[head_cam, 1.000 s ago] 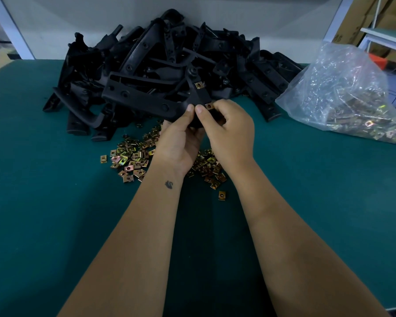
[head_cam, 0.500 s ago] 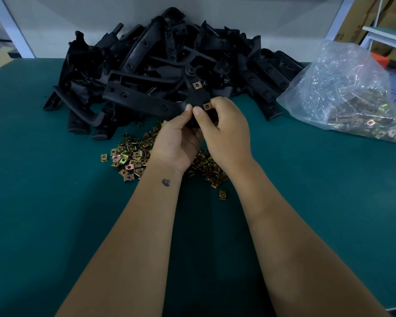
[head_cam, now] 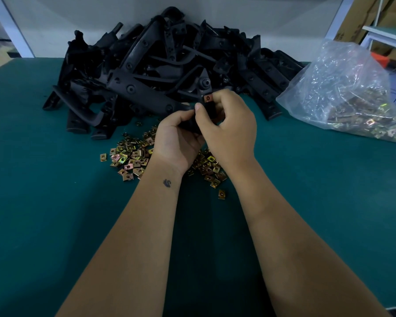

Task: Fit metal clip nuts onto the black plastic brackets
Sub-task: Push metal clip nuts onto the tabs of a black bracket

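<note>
Table (head_cam: 55,225): green mat, two forearms stretched over it from the near edge.
Loose nuts (head_cam: 133,156): brass-coloured scatter at centre, partly hidden under the wrists; one stray nut (head_cam: 221,194) nearest.
Left hand (head_cam: 176,138): fingers curled round the lower part of a bracket (head_cam: 146,93) held above the scatter.
Right hand (head_cam: 229,124): pinched on the bracket's tab, a clip nut (head_cam: 208,98) seated at its top.
Bracket pile (head_cam: 249,72): black, heaped far centre against the wall.
Bag (head_cam: 348,92): clear plastic, nuts inside, far right.
</note>
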`<state>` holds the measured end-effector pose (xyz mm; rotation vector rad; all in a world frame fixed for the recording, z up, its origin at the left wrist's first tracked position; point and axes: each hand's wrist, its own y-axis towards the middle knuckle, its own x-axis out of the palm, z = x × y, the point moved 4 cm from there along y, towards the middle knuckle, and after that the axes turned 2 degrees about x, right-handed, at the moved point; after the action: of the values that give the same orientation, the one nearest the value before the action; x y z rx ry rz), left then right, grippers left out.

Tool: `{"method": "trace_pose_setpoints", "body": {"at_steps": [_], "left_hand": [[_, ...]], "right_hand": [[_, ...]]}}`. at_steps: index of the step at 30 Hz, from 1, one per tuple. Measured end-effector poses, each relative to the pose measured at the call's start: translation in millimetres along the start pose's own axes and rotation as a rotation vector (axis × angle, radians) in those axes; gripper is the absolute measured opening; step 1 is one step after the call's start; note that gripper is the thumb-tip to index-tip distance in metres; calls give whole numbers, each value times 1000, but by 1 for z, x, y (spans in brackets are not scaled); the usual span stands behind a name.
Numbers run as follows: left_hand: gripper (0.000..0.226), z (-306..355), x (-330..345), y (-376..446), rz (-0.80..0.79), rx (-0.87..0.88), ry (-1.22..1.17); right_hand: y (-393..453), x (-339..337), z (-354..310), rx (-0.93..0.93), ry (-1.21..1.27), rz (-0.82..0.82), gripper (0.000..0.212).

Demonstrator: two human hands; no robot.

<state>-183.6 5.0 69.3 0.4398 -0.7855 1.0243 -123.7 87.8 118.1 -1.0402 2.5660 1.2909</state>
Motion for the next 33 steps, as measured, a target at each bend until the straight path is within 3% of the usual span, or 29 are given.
{"method": "trace_pose_setpoints", "body": {"at_steps": [9, 15, 19, 24, 28, 33], "left_hand": [[17, 3, -1, 3, 76, 34, 8], [21, 5, -4, 7, 167, 79, -69], [17, 9, -4, 4, 244, 90, -66], [4, 6, 6, -6, 354, 155, 326], [8, -10, 33, -13, 307, 118, 198], [8, -44, 79, -25, 276, 62, 236]], "right_hand": [[1, -2, 9, 139, 66, 38, 7], [7, 6, 23, 422, 337, -149, 9], [7, 4, 22, 505, 429, -212, 9], [4, -11, 28, 686, 657, -2, 2], [-8, -21, 27, 748, 1058, 52, 5], [-21, -45, 29, 892, 1018, 205, 4]]}}
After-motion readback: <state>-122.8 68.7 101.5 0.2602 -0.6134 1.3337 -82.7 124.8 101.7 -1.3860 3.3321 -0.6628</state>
